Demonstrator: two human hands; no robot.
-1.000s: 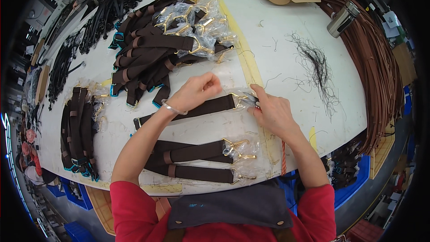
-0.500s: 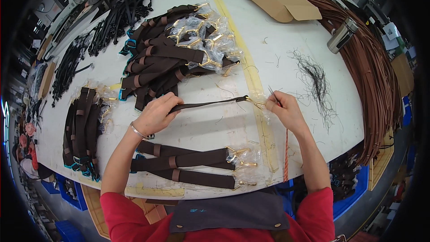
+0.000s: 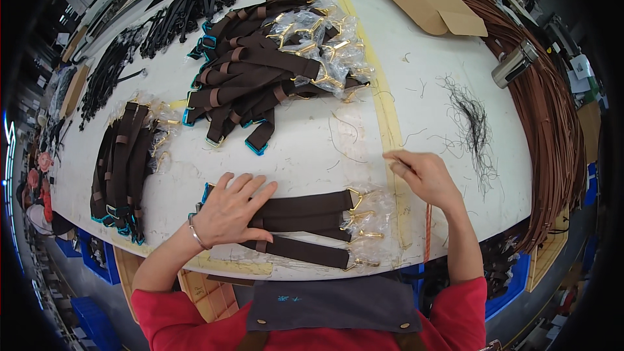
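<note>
My left hand lies with spread fingers on a row of dark brown webbing straps near the table's front edge. Gold hooks in clear plastic wrap finish their right ends, and a blue-covered buckle peeks out beyond my fingers. My right hand is closed above the yellow tape line, right of the straps. Its curled fingers mostly hide the small thread snips that show in it half a second earlier; only a dark bit shows now.
A large heap of similar straps lies at the back, a smaller bundle at left. Black straps fill the far left. Loose black threads, a steel flask, a cardboard box and long brown strips lie rightward.
The strap stretched between my hands now lies with the others near the front edge. My left hand has come down onto them; my right hand has let go of the hook end.
</note>
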